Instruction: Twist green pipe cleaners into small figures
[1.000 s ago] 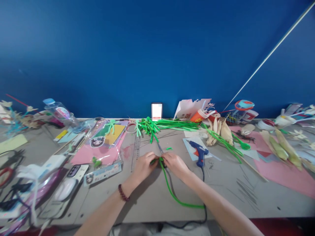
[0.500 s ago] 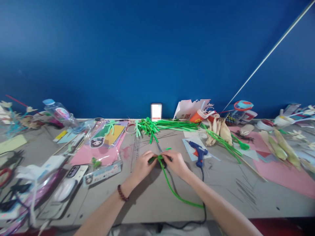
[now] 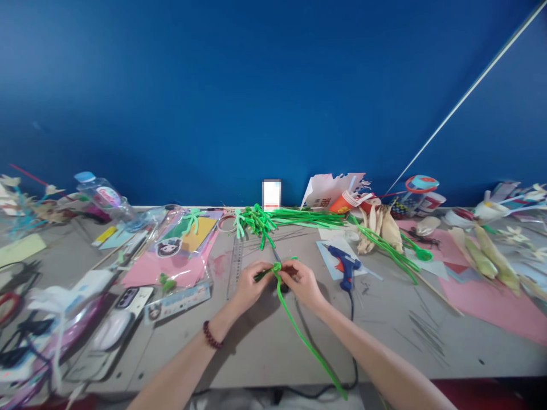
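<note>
Between my two hands is a green pipe cleaner (image 3: 294, 324), bunched into a small coil at the fingertips. Its long tail hangs down to the right, past the table's front edge. My left hand (image 3: 253, 283) pinches the coiled part from the left; a bit of green shows along its fingers. From the right, my right hand (image 3: 304, 283) pinches the same piece beside the coil. Just beyond the fingers lies a pile of twisted green pipe cleaners (image 3: 257, 221), with a bundle of straight green pipe cleaners (image 3: 310, 217) to its right.
A blue hot glue gun (image 3: 347, 265) lies right of my hands, its cord running to the front edge. Left are a clear ruler (image 3: 235, 265), a plastic packet on pink paper (image 3: 171, 270) and a phone (image 3: 113, 336). Dried husks (image 3: 391, 230) sit at the right, against the blue wall (image 3: 273, 102).
The coil has risen slightly between my fingertips. The pipe cleaner's tail has swung downward and now reaches over the front edge. My hands have barely shifted.
</note>
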Available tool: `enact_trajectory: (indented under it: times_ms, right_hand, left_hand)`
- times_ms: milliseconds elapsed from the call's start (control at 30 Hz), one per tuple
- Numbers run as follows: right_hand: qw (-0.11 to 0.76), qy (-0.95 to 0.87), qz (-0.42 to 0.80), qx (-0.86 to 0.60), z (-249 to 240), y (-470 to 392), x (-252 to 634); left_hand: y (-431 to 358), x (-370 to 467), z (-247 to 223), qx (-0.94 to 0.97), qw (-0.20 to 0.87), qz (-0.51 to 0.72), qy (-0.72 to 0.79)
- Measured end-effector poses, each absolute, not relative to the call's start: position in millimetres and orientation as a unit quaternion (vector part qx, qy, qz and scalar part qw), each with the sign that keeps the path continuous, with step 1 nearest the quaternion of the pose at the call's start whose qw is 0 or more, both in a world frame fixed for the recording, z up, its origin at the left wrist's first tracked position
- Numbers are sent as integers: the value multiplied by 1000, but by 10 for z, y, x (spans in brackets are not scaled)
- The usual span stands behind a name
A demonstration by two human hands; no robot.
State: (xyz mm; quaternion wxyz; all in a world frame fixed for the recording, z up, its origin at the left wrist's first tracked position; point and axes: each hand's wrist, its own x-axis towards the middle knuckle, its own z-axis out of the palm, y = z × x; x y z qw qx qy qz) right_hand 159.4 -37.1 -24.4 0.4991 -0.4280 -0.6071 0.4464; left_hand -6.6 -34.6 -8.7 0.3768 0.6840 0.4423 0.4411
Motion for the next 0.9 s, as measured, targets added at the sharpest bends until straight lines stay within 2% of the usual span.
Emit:
enact_trajectory:
  times_ms: [233,400,633,900]
  right_hand:
    - [537,-562,476,-411,-269,-409,1564]
    - [538,-610,403,-420,-256,-418,1600]
    - [523,-663,323,-428,-198,-424,1632]
    - [500,-704,265,-429,-77,-482,1607]
  left_hand:
    - [-329,-69,-101,668,403,450,435]
    - [-359,-58,-29,675,433,432,413]
    - [-356,-167,41,693,365,489,385]
    - [-428,-88,8,737,249,482,402]
